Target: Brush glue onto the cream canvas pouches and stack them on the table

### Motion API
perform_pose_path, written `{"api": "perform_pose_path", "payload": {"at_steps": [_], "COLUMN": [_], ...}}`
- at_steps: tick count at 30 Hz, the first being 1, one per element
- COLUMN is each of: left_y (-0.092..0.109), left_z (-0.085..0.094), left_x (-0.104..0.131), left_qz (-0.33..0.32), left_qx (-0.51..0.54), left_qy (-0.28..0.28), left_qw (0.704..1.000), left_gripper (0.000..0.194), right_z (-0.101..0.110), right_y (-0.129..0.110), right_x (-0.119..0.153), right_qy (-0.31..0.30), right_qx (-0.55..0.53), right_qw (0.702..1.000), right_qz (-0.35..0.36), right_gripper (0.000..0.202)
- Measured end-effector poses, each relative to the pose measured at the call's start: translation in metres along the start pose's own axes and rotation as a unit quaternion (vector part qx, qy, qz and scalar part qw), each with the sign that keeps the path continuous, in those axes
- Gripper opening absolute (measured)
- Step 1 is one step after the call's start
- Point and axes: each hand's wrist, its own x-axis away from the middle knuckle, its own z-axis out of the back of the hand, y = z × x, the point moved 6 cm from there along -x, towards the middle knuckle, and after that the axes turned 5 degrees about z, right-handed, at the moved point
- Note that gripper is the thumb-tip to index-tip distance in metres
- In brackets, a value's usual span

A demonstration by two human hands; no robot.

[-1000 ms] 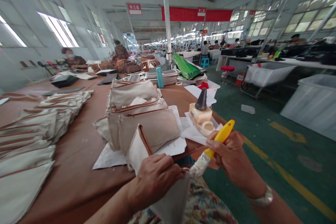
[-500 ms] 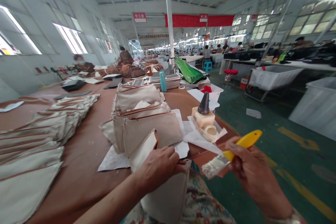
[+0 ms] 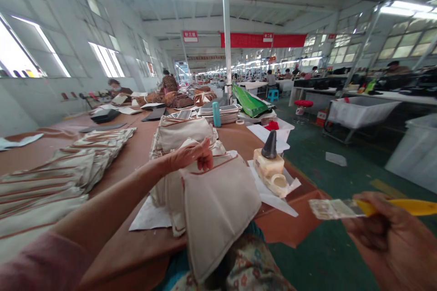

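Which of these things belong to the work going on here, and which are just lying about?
In use:
- cream fabric piece, left hand at its top edge
- yellow-handled brush, in the right hand
- probably stacked cream pieces, cone-topped container

Seemingly just lying about:
- turquoise bottle
- green bag
- red-topped stool

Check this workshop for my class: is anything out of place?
Yes: one pale, flat scrap lies loose on the green floor, beyond the brown worktable. It looks dropped; its material is unclear.
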Motion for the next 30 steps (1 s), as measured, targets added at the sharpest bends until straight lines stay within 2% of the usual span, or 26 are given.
{"api": "perform_pose_path", "payload": {"at_steps": [2, 4, 7, 10, 12, 14, 17, 20, 23, 27, 30], "left_y": [-0.048, -0.072, -0.076, -0.07, -0.071, -0.077, -0.084, -0.086, -0.085, -0.079, -0.068], "left_z": [0.004, -0.008, -0.057, -0.112, -0.136, -0.15, -0.161, -0.168, -0.176, -0.182, -0.179], "left_x": [0.002, 0.004, -0.008, -0.036, -0.055, -0.07, -0.083, -0.089, -0.095, -0.099, -0.09], "left_qz": [0.087, 0.118, 0.118, 0.129, 0.158, 0.192, 0.223, 0.238, 0.236, 0.183, 0.131], "left_qx": [-0.064, -0.11, -0.142, -0.152, -0.154, -0.153, -0.142, -0.12, -0.088, -0.026, 0.018], "left_qy": [0.037, 0.073, 0.081, 0.08, 0.09, 0.099, 0.105, 0.109, 0.109, 0.098, 0.107], "left_qw": [0.993, 0.984, 0.98, 0.977, 0.971, 0.964, 0.959, 0.958, 0.962, 0.978, 0.985], "left_gripper": [0.081, 0.059, 0.032, 0.024, 0.024, 0.023, 0.022, 0.028, 0.037, 0.03, 0.026], "right_z": [-0.01, -0.022, -0.036, -0.037, -0.033, -0.027, -0.017, -0.016, -0.03, -0.06, -0.073], "right_y": [0.018, 0.033, 0.051, 0.061, 0.063, 0.064, 0.066, 0.074, 0.087, 0.096, 0.093], "right_x": [0.007, 0.01, 0.008, 0.004, 0.004, 0.004, 0.001, -0.003, -0.007, -0.016, -0.026], "right_qy": [0.029, 0.023, -0.012, -0.023, -0.026, -0.027, -0.021, -0.029, -0.061, -0.126, -0.146], "right_qx": [-0.027, -0.044, -0.062, -0.059, -0.044, -0.03, -0.018, -0.015, -0.016, -0.01, 0.002], "right_qw": [0.998, 0.997, 0.996, 0.996, 0.997, 0.998, 0.999, 0.999, 0.998, 0.992, 0.989], "right_qz": [-0.044, -0.06, -0.062, -0.057, -0.054, -0.051, -0.037, -0.027, -0.026, -0.011, 0.02], "right_gripper": [0.037, 0.039, 0.042, 0.04, 0.039, 0.04, 0.041, 0.043, 0.041, 0.04, 0.041]}}
